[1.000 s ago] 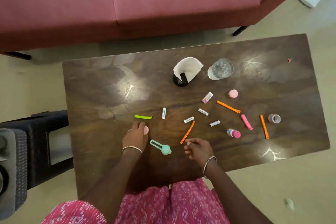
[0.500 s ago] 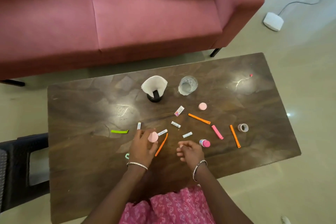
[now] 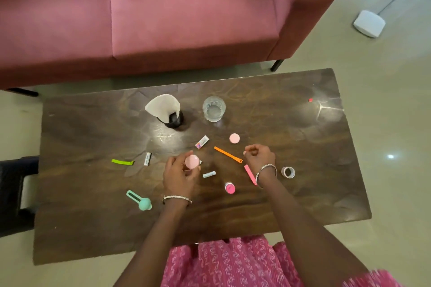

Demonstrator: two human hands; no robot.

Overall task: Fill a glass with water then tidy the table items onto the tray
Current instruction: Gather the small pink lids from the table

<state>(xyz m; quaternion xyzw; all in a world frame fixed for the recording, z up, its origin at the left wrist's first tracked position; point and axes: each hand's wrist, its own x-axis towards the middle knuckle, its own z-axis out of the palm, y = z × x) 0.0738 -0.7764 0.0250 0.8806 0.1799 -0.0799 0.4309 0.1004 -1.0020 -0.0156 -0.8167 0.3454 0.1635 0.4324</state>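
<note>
On the dark wooden table my left hand holds a round pink cap just above the surface. My right hand hovers with curled fingers beside an orange clip, and I see nothing in it. A glass holding water stands at the back. Scattered around are another pink cap, a pink-topped bottle, a pink clip, a tape ring, a green clip, a teal tool and small white tubes.
A black holder with white paper stands left of the glass. A pink sofa runs behind the table. A black chair is at the left edge. A white device with a cable lies on the floor.
My left hand picked the pink cap off the table and lifted it. My right hand moved right and forward to the orange clip. The view tilted up toward the sofa.
</note>
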